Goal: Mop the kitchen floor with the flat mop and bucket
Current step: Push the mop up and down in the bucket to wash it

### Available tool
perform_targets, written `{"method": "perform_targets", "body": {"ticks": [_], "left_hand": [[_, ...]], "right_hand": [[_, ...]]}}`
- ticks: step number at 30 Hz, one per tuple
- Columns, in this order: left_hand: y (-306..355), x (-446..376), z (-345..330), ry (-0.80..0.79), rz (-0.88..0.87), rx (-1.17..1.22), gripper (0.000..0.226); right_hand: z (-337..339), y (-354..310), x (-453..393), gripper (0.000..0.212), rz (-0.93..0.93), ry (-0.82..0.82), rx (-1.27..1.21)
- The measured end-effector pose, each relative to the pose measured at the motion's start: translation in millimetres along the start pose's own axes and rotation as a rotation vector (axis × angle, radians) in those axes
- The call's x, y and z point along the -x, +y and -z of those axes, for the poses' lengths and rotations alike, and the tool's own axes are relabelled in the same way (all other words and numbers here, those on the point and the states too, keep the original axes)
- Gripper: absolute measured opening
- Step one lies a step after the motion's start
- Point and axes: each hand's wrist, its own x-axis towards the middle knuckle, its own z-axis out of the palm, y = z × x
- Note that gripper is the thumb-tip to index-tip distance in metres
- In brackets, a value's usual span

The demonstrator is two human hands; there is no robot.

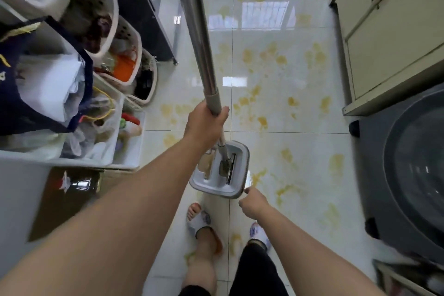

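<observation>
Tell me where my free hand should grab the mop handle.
Grip the bare metal shaft of the mop handle above the left hand, coming in from the right. The shaft runs up clear there, and the right hand is already on that side.

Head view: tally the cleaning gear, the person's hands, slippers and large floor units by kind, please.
Flat mop: 1
Hands: 2, left hand gripping the mop handle, right hand at the mop head's corner
Slippers: 2
Washing machine: 1
Cream cabinet: 1
Total: 7
</observation>
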Motion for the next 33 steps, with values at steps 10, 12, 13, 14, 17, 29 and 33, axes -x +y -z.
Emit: {"method": "perform_targets", "body": {"ticks": [10,12,13,14,17,29,33], "left_hand": [[9.2,82.8,47.2,0.109,0.226,0.125,0.013],[11.2,97.9,50.2,0.079,0.205,0.109,0.014],[18.0,104.0,51.3,0.070,0.198,0.105,0.014],[22.2,105.0,48.0,0.058,0.199,0.088,0.014],[52.8,100.5,45.3,0.043,0.175,-0.009,0.017],[132.6,146.9,78.1,0.010,0.068,-0.147,0.019],[183.0,164.1,119.8,0.114,-0.089,-0.151,0.032]], "right_hand": [[74.4,-20.7,83.7,0.035,0.092,0.091,-0.012],[84.5,-32.5,102.4,0.032,0.111,0.080,-0.052],[90.9,-43.0,114.1,0.032,0.140,0.091,-0.079],[95.7,-54.5,120.9,0.033,0.177,0.106,-0.106],[120.3,-105.0,167.0,0.045,0.440,0.135,-0.266],[169.9,-220.4,371.2,0.029,1.219,0.145,-0.185],[190.9,-252.0,429.8,0.029,1.357,0.237,-0.275]]}}
